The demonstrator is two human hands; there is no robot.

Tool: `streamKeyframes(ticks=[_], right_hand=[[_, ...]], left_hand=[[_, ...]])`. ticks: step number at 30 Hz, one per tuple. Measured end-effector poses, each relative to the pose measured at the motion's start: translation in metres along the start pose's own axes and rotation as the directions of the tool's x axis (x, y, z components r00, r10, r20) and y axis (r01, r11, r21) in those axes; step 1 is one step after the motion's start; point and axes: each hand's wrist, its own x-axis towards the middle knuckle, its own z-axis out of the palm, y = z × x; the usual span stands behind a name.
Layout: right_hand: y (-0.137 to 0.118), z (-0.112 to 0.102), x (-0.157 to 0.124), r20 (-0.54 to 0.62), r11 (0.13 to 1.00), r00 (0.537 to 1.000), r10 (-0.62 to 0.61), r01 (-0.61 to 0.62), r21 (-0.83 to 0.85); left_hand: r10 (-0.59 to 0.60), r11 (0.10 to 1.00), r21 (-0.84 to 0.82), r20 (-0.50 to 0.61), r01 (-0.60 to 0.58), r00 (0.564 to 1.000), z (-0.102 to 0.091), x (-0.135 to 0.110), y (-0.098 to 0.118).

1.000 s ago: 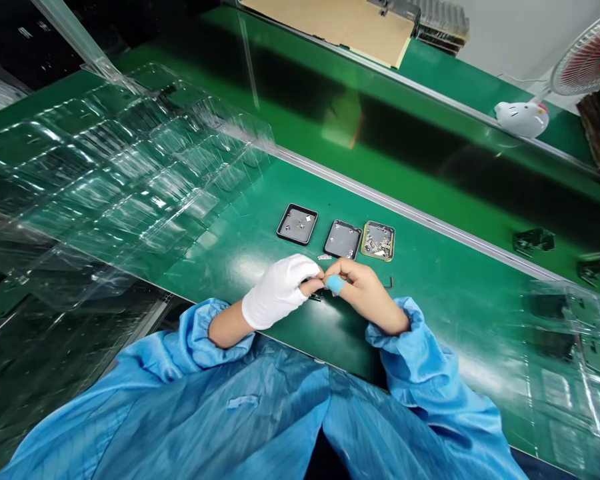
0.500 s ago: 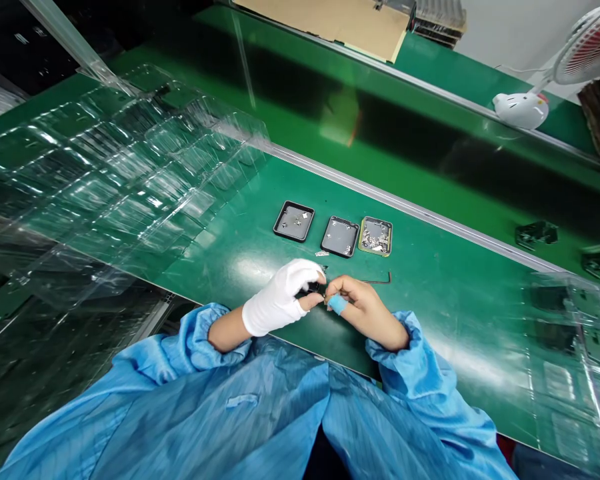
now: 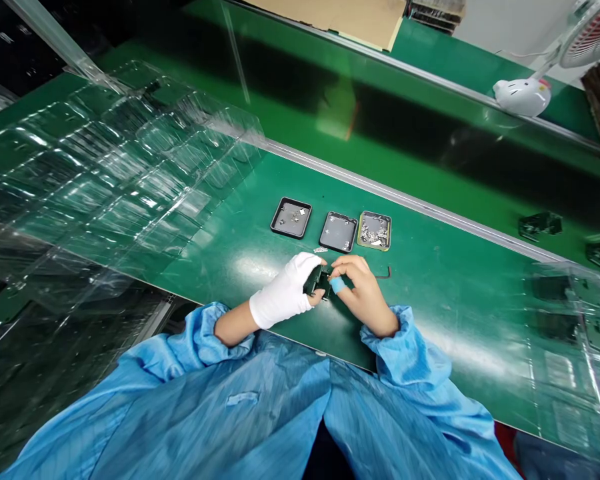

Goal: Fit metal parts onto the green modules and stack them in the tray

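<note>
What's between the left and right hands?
A dark, blocky part, seen in the head view. The gloved left hand holds it; the right hand is at its right edge, contact unclear.

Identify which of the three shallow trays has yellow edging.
The rightmost grey-floored rectangular tray: its edge is yellowish, while the left tray and middle tray have black edges.

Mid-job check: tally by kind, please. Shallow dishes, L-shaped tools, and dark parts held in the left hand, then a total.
Shallow dishes: 3
L-shaped tool: 1
Dark part in the left hand: 1
Total: 5
</note>
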Motion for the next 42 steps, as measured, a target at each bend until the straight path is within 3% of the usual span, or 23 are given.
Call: streamKeyframes(ticks=[5,10,12,16,18,22,25,32,34,38,42], right_hand=[[0.000,0.002,-0.003,-0.022,0.995,0.999,-0.049,0.047,-0.087],[0.003,0.004,-0.003,0.010,0.982,0.992,-0.128,0.128,-0.138],[0.003,0.004,-0.003,0.015,0.988,0.995,-0.097,0.099,-0.120],[-0.002,0.002,-0.004,0.007,0.996,0.996,0.087,-0.086,-0.036],[-0.005,0.002,-0.005,0.013,0.991,0.992,0.122,-0.121,-0.063],[-0.008,0.004,-0.008,0.066,0.972,0.997,0.038,-0.022,-0.233],[-0.009,0.007,-0.010,0.111,0.951,0.994,0.015,0.020,-0.308],[-0.014,0.010,-0.008,0.139,0.934,0.990,0.035,0.017,-0.358],[-0.012,0.008,-0.006,0.108,0.939,0.992,0.063,-0.022,-0.344],[0.005,-0.008,-0.008,0.038,0.946,0.976,0.212,-0.196,-0.258],[0.032,-0.032,-0.018,0.073,0.933,0.972,0.222,-0.190,-0.305]], left_hand=[[0.048,0.995,0.087,-0.031,-0.046,0.998,-0.001,0.002,0.003],[0.069,0.993,0.096,0.014,-0.071,0.997,-0.004,0.004,0.005],[0.060,0.995,0.080,0.035,-0.063,0.998,-0.004,0.003,0.003],[0.028,1.000,-0.010,0.020,-0.027,0.999,-0.006,0.000,0.000],[0.016,0.999,-0.049,0.075,-0.012,0.997,-0.011,0.001,0.002],[-0.046,0.986,0.164,0.211,0.011,0.976,-0.022,0.012,0.010],[-0.079,0.952,0.305,0.215,0.010,0.973,-0.023,0.020,0.014],[-0.067,0.911,0.412,0.188,-0.017,0.980,-0.013,0.024,0.016],[-0.074,0.931,0.365,0.161,0.010,0.984,-0.017,0.025,0.014],[-0.117,0.992,0.055,0.041,0.115,0.992,-0.026,0.018,0.003],[-0.049,0.999,0.024,0.112,0.046,0.993,-0.016,0.002,0.003]])
